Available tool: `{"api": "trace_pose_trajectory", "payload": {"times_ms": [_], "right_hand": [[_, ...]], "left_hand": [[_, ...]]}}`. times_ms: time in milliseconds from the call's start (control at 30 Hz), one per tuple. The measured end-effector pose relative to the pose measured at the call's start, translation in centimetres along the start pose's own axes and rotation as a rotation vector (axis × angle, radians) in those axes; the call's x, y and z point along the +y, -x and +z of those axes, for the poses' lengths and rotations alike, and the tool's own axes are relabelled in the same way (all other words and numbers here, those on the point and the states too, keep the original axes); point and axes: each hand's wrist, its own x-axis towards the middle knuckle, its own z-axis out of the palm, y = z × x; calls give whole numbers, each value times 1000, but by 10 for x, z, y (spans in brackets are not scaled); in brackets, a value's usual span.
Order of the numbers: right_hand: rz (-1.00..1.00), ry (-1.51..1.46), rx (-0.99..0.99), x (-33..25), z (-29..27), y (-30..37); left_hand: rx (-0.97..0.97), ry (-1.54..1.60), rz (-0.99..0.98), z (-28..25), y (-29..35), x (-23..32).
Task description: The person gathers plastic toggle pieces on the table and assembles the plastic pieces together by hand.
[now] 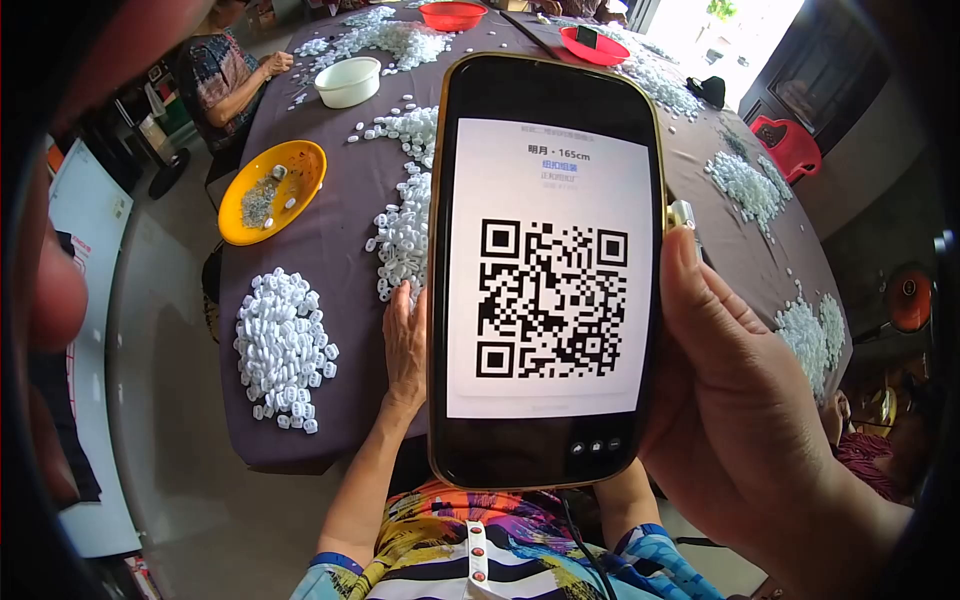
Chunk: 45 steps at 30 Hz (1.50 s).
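My left hand (405,340) reaches over the purple tablecloth, fingers stretched out and touching the near end of a long heap of small white plastic pieces (403,235). The phone hides part of that hand. My right forearm (628,495) shows below the phone, but the hand itself is hidden behind it. Close before me is a phone (545,450) in a gold-edged case, its screen lit with a square black-and-white code. Another person's hand (740,370) holds it from the right. To the left of my left hand lies a separate heap of white pieces (283,345).
A yellow dish (310,165) with small grey metal bits and a white tub (348,82) stand on the covered table (330,215). Red basins (452,14) and more white heaps (748,190) lie farther off. A seated person (225,80) works at left. Blurred fingers (55,295) cover the left rim.
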Motion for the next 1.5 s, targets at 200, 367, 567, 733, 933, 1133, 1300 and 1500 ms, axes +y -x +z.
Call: {"api": "trace_pose_trajectory", "payload": {"times_ms": [200, 367, 567, 733, 933, 1133, 1300, 1500], "right_hand": [[30, 28, 19, -9, 4, -9], [-1257, 1331, 281, 177, -167, -204], [-1261, 1334, 258, 177, -164, -205], [-1220, 1348, 248, 175, -162, -205], [-1135, 1290, 179, 150, -155, -211], [-990, 1254, 90, 111, -138, -279], [-863, 1221, 50, 108, -139, -380], [-876, 1355, 8, 108, -112, -459]], "left_hand": [[-66, -178, -65, -14, 1, 2], [-109, -172, -27, -8, -8, 11], [-92, -173, -34, -8, -6, 8], [-77, -92, -79, -9, -6, 7], [137, 116, -194, -17, -39, 0], [172, 278, -253, -2, -121, -73], [49, 361, -279, 33, -198, -133], [-158, 325, -203, 62, -247, -179]]}}
